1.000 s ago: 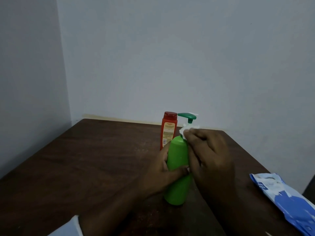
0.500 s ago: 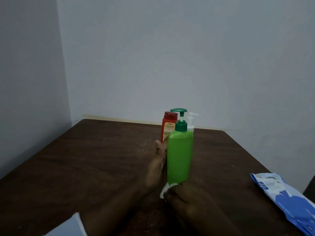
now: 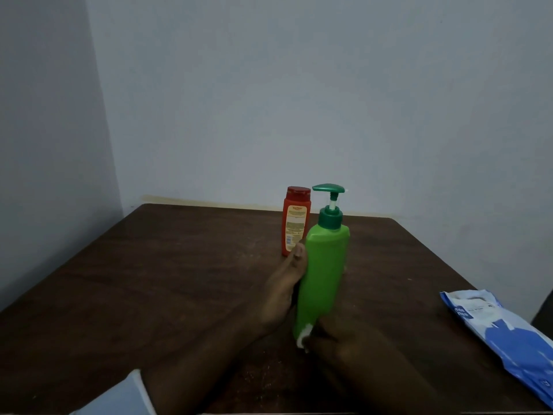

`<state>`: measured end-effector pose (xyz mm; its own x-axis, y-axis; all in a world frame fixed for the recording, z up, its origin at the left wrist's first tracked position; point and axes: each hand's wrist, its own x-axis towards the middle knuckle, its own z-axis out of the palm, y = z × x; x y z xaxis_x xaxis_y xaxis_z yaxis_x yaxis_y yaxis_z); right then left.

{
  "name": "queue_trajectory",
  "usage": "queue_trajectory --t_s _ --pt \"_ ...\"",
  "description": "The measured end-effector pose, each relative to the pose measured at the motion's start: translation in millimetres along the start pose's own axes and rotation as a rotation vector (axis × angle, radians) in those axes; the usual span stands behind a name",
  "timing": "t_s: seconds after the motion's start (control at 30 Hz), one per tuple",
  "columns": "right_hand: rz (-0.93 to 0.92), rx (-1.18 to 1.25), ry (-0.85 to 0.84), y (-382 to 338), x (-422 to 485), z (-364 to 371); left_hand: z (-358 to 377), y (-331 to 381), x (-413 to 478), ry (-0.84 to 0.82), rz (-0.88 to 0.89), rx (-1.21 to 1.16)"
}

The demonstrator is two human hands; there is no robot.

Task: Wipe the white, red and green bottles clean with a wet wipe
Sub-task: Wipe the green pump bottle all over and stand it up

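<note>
A green pump bottle stands in the middle of the brown table, tilted slightly to the right. My left hand grips its left side, thumb up along the body. My right hand presses a white wet wipe against the bottle's base. Behind the green bottle stands the red bottle, upright. The white bottle is hidden behind the green one.
A blue and white pack of wet wipes lies near the table's right edge. Pale walls close in at the back and the left.
My right hand slid the wipe from the bottle's neck down to its base. The green bottle now tilts to the right and covers the white bottle's pump.
</note>
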<state>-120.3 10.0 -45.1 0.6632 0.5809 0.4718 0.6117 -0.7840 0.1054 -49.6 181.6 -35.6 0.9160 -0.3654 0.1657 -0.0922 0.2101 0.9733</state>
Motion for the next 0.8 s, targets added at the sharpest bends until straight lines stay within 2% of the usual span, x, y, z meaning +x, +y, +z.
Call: queue_trajectory --t_s 0.07,0.17,0.2,0.27,0.37,0.47,0.53,0.67,0.73,0.8 --pt "0.018 0.091 0.151 9.3 1.6 -23.8 1.1 0.3 0.3 -0.006 -0.007 -0.015" --pt "0.161 0.137 0.56 23.7 16.7 -47.2 4.9 0.9 0.7 0.016 0.005 -0.041" --pt "0.173 0.143 0.598 26.0 21.8 -47.9 6.0 1.5 0.2 0.026 0.012 -0.051" --pt "0.124 0.131 0.498 26.3 21.6 -37.5 6.0 0.6 0.2 0.064 0.009 -0.087" --pt "0.015 0.156 0.206 21.2 4.5 -15.6 4.5 0.7 -1.1 0.092 0.018 -0.145" --pt "-0.045 0.185 0.026 19.8 -1.9 -23.3 5.5 -3.9 -0.7 0.084 0.031 -0.093" --pt "-0.052 0.215 0.189 18.0 4.1 -49.5 6.6 -4.2 -0.6 0.055 0.026 -0.089" --pt "0.101 0.169 0.718 24.2 31.1 -98.0 3.0 -6.7 0.6 0.038 0.049 -0.032" --pt "0.095 0.154 0.811 25.8 51.4 -112.1 3.6 -4.9 0.2 0.036 0.054 0.045" --pt "0.054 0.168 0.798 27.0 72.8 -120.3 3.8 -3.2 0.8 0.025 0.054 0.122"
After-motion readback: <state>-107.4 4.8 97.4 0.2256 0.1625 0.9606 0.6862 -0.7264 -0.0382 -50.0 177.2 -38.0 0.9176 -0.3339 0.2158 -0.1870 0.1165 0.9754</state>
